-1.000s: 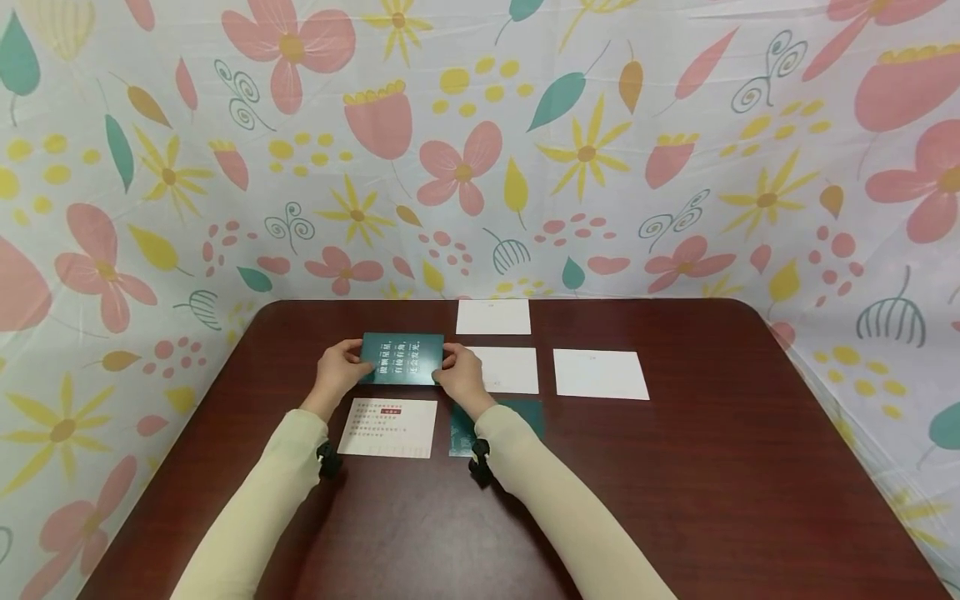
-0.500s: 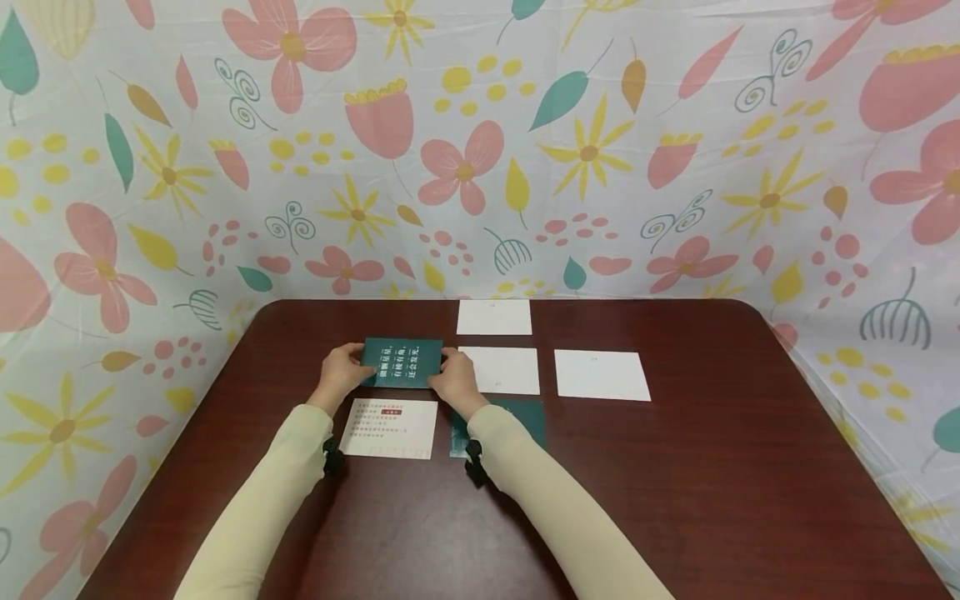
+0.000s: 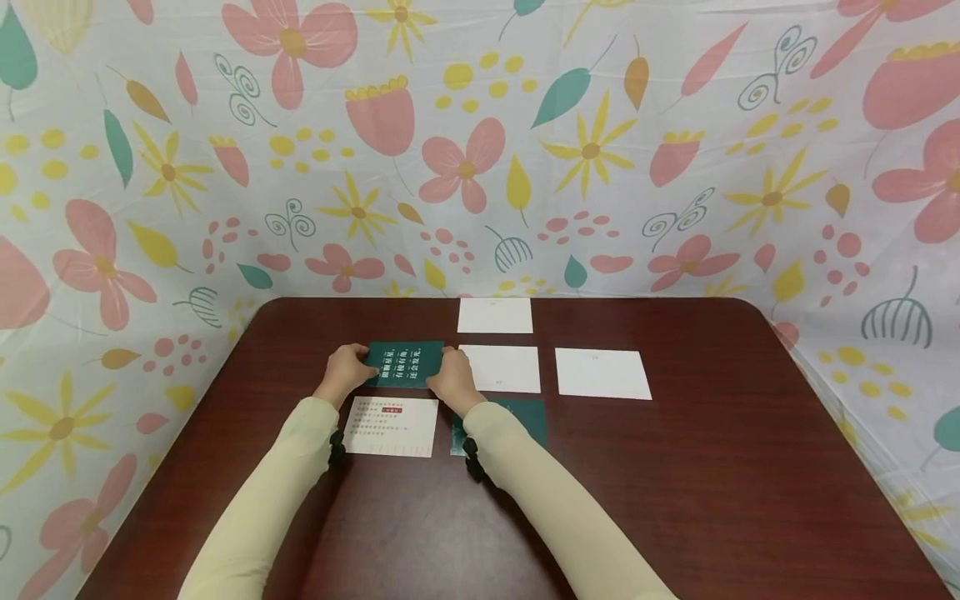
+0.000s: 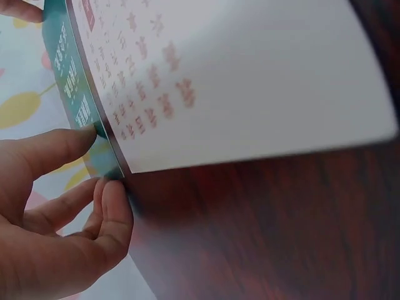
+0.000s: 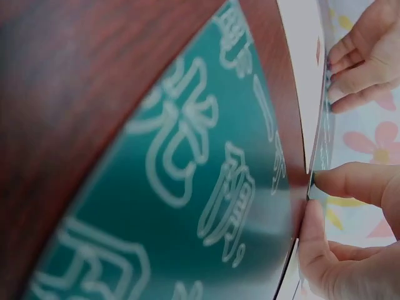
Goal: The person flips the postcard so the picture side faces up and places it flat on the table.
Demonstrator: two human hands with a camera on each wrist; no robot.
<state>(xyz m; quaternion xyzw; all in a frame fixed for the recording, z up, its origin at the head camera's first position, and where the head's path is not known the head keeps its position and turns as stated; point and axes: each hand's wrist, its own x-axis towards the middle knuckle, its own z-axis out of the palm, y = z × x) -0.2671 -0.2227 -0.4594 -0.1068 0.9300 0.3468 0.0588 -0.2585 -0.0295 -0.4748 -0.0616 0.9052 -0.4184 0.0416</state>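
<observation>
A dark green card (image 3: 405, 364) with white Chinese characters lies at the left of the card layout, held by its two short ends. My left hand (image 3: 343, 375) pinches the left end; in the left wrist view its thumb (image 4: 78, 145) is on the printed face and the other fingers are at the edge. At the opposite end my right hand (image 3: 454, 380) grips the card between thumb and fingers, right beside a blank-looking white card (image 3: 510, 368). Just nearer than the green card lies a cream card (image 3: 392, 432) with red and dark print.
A second green card (image 3: 529, 417) with outlined characters lies partly under the right wrist. Two more white cards stand out on the brown table (image 3: 712, 467): one at the far edge (image 3: 495, 316), one to the right (image 3: 602, 374). A flower-patterned cloth (image 3: 465, 217) hangs behind.
Both hands have lowered the green card slightly toward the table and shifted it a little to the right and nearer. The other cards stay in place.
</observation>
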